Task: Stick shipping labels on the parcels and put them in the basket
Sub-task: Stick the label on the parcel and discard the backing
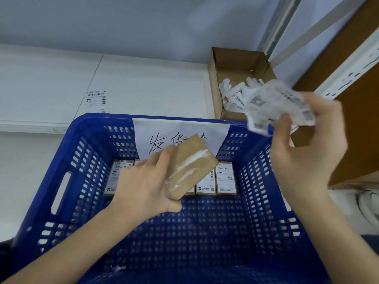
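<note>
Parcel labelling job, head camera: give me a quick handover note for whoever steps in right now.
Left hand grips an unlabelled brown parcel above the blue basket.
Right hand pinches a shipping label, blurred, up near the cardboard box of paper scraps.
Done: a row of labelled parcels lies at the far end of the basket floor.
Left: stick the label on the held parcel and set it in the basket. One more label lies on the white surface behind the basket; no further unlabelled parcels are in view.
</note>
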A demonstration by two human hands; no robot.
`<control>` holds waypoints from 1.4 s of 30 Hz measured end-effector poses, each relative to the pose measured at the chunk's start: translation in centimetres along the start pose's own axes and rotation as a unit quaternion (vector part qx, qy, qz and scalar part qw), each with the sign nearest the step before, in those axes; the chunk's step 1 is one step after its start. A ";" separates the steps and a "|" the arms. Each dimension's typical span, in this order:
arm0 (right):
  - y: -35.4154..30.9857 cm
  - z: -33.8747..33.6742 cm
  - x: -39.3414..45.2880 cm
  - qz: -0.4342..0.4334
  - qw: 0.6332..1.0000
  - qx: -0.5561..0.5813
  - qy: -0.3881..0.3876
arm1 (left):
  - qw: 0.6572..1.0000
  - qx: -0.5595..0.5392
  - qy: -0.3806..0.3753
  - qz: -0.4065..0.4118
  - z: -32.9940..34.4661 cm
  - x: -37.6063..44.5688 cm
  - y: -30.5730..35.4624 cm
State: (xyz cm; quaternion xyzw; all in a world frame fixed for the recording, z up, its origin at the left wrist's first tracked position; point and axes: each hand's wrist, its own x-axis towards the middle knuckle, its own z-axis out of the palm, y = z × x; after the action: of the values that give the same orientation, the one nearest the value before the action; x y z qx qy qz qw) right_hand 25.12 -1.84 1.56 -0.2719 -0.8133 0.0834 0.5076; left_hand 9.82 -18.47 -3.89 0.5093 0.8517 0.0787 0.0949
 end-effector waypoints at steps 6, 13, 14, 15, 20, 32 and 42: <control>-1.6 4.1 -5.9 -0.130 0.948 -0.193 -0.215 | 0.996 -0.005 0.075 0.037 -0.2 -0.3 1.1; -3.5 4.4 -8.3 -0.161 0.915 -0.174 -0.327 | 0.991 0.010 0.117 0.069 0.0 0.3 0.1; -3.7 4.4 -8.5 -0.158 0.912 -0.165 -0.340 | 0.990 0.007 0.117 0.073 0.1 0.4 0.0; -3.7 4.2 -8.5 -0.152 0.912 -0.146 -0.353 | 0.991 0.005 0.114 0.075 0.3 0.5 -0.2; -3.2 2.6 -6.2 0.085 0.920 0.178 -0.340 | 0.993 0.001 0.098 0.064 0.6 0.7 -1.2; 0.4 2.7 -2.7 0.274 0.891 0.113 -0.343 | 0.984 0.045 0.111 0.135 0.5 0.3 -0.6; -0.7 2.6 -3.4 0.257 0.909 0.141 -0.297 | 0.961 0.125 0.165 0.185 -0.4 0.5 -1.3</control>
State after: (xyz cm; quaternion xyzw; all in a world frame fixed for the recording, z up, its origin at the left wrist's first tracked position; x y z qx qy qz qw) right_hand 23.69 -3.86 -2.00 -0.3599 -0.8082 0.4015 0.2369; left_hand 8.43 -18.68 -3.86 0.6460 0.7492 0.0706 -0.1277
